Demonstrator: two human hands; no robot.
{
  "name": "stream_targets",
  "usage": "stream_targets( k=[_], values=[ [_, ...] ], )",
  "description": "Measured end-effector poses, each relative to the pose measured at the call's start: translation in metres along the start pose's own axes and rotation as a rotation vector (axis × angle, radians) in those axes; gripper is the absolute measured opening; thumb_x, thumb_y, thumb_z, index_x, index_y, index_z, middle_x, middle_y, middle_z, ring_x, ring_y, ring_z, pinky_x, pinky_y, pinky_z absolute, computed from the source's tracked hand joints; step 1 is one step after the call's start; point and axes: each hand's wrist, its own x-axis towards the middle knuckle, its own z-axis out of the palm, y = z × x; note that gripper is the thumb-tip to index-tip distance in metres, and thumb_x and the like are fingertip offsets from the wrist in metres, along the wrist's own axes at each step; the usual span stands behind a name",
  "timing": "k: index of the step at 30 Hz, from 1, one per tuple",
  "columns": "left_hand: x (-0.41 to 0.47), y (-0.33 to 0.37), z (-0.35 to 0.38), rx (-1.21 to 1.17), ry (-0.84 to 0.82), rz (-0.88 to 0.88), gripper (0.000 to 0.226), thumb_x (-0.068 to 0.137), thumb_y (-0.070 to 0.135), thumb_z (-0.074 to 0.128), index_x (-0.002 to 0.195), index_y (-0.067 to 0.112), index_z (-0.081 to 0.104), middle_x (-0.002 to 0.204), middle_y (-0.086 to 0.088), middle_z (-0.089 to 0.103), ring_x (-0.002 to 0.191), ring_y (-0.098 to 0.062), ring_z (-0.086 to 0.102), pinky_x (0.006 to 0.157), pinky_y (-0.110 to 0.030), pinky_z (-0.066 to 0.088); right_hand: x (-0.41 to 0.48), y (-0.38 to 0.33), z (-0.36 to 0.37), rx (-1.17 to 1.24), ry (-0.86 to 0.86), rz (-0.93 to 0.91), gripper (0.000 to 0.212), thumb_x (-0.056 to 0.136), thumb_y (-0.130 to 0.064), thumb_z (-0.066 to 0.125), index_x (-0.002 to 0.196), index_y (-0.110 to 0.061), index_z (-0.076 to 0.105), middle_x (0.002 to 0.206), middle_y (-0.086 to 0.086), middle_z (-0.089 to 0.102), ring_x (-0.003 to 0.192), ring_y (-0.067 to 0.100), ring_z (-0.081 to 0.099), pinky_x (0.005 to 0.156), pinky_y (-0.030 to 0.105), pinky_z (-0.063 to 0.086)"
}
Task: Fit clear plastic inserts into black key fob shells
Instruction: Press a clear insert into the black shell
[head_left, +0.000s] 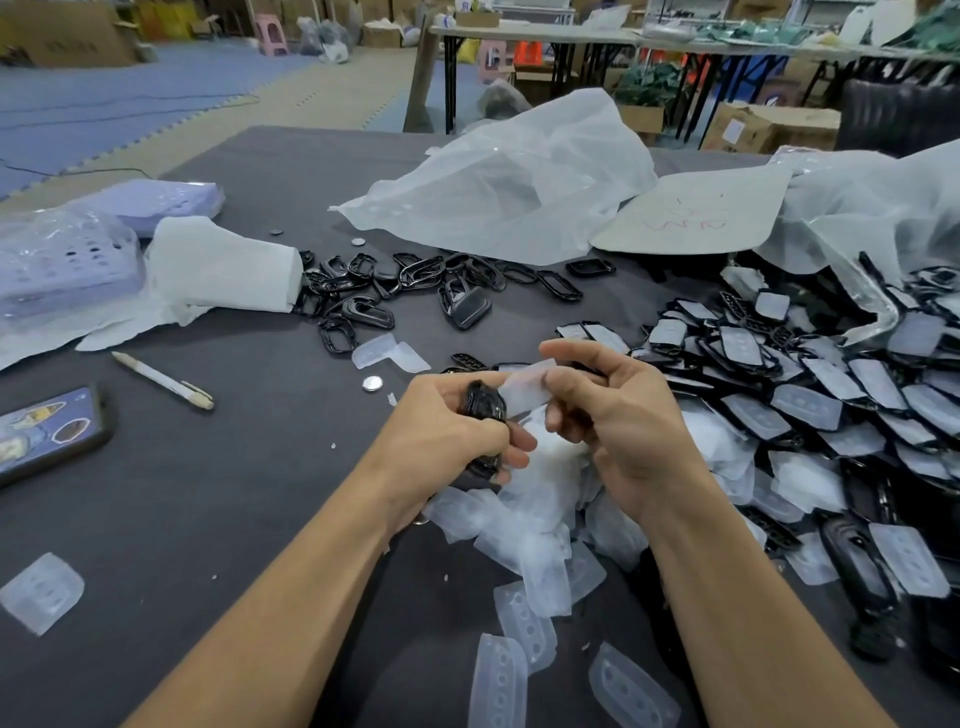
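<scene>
Nearest on the dark table (208, 509), loose clear inserts (524, 618) are heaped under the wrists. Just above, a black shell (487, 401) is gripped in the curled left hand (447, 436), and one clear insert (525, 388) is pinched by the right hand (618, 421) — its edge held against the shell. A pile of fitted shells (810, 400) is spread to the right; a pen (163, 382) and a phone (47, 434) are laid to the left. Farther back, empty black frames (363, 296) are scattered before a crumpled plastic bag (514, 192).

Blk shell (485, 405), clear insert (524, 387) (frosted, maybe), dk grey table (234, 493).
</scene>
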Motion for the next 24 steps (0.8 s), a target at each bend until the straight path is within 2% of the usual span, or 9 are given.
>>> stream_targets(
  k=[3,5,8,12,14,16,18,21,24],
  values=[
    [0.003,-0.003,0.002,0.002,0.105,-0.015,0.035,0.065,0.003,0.063,0.097,-0.002,0.075,0.085,-0.013,0.079,0.076,-0.025,0.078,0.058,-0.03,0.056,0.0,-0.001,0.003,0.05,0.063,-0.017,0.012,0.088,0.007,0.071,0.096,-0.003,0.072,0.062,0.01,0.069,0.05,0.016,0.062,0.045,0.021,0.044],
    [0.004,-0.004,0.001,-0.041,0.134,-0.046,0.037,0.065,0.002,0.063,0.1,0.003,0.074,0.086,-0.016,0.079,0.071,-0.024,0.076,0.057,-0.03,0.057,0.0,-0.002,0.002,0.082,0.136,-0.04,0.009,0.085,0.007,0.074,0.087,-0.002,0.073,0.066,0.011,0.072,0.051,0.017,0.064,0.046,0.022,0.048],
    [0.005,-0.002,0.0,-0.098,0.129,-0.075,0.051,0.07,-0.001,0.062,0.118,0.013,0.069,0.087,-0.021,0.078,0.067,-0.024,0.073,0.058,-0.03,0.058,0.001,-0.003,-0.001,0.069,0.198,-0.109,0.013,0.084,0.006,0.076,0.077,-0.005,0.074,0.066,0.011,0.07,0.05,0.017,0.062,0.047,0.023,0.046],
    [0.006,-0.003,0.001,-0.108,0.122,-0.039,0.059,0.092,-0.019,0.048,0.139,0.016,0.053,0.101,-0.019,0.077,0.089,-0.029,0.079,0.068,-0.035,0.065,0.0,-0.007,-0.002,0.0,0.115,-0.127,0.015,0.089,0.001,0.072,0.077,-0.008,0.075,0.066,0.007,0.066,0.052,0.017,0.054,0.054,0.027,0.041],
    [0.006,-0.003,0.0,-0.077,0.106,-0.021,0.051,0.096,-0.02,0.046,0.135,0.011,0.056,0.106,-0.017,0.074,0.094,-0.027,0.078,0.072,-0.035,0.065,-0.001,-0.01,-0.004,-0.051,-0.003,-0.123,0.019,0.09,0.0,0.072,0.076,-0.012,0.077,0.066,0.006,0.065,0.055,0.016,0.052,0.058,0.029,0.042],
    [0.004,-0.003,-0.001,-0.009,0.071,0.012,0.04,0.097,-0.016,0.051,0.128,0.008,0.062,0.108,-0.018,0.072,0.092,-0.024,0.075,0.076,-0.036,0.065,-0.004,-0.01,-0.002,-0.14,-0.11,-0.164,0.023,0.088,0.002,0.072,0.074,-0.014,0.079,0.065,0.004,0.067,0.055,0.013,0.051,0.055,0.023,0.042],
    [0.001,-0.002,-0.002,0.041,0.027,0.057,0.026,0.099,-0.007,0.06,0.116,0.009,0.07,0.1,-0.013,0.075,0.087,-0.018,0.072,0.074,-0.032,0.063,-0.006,-0.008,0.004,-0.27,-0.152,-0.218,0.022,0.085,0.003,0.075,0.073,-0.015,0.081,0.064,0.001,0.07,0.054,0.01,0.054,0.053,0.019,0.045],
    [-0.003,-0.001,-0.002,0.04,-0.005,0.099,0.023,0.099,0.001,0.065,0.111,0.015,0.077,0.088,-0.008,0.072,0.079,-0.015,0.067,0.073,-0.031,0.063,-0.007,0.001,0.013,-0.508,-0.063,-0.281,0.015,0.078,-0.006,0.084,0.072,-0.021,0.082,0.069,-0.005,0.076,0.063,0.011,0.07,0.064,0.028,0.058],
    [-0.002,-0.002,-0.001,0.035,-0.049,0.111,0.031,0.1,-0.003,0.06,0.111,0.019,0.078,0.089,-0.015,0.064,0.083,-0.019,0.061,0.084,-0.038,0.064,-0.008,0.009,0.017,-0.61,0.063,-0.386,0.015,0.075,-0.014,0.088,0.073,-0.027,0.082,0.066,-0.014,0.074,0.064,0.004,0.072,0.064,0.02,0.058]
  ],
)
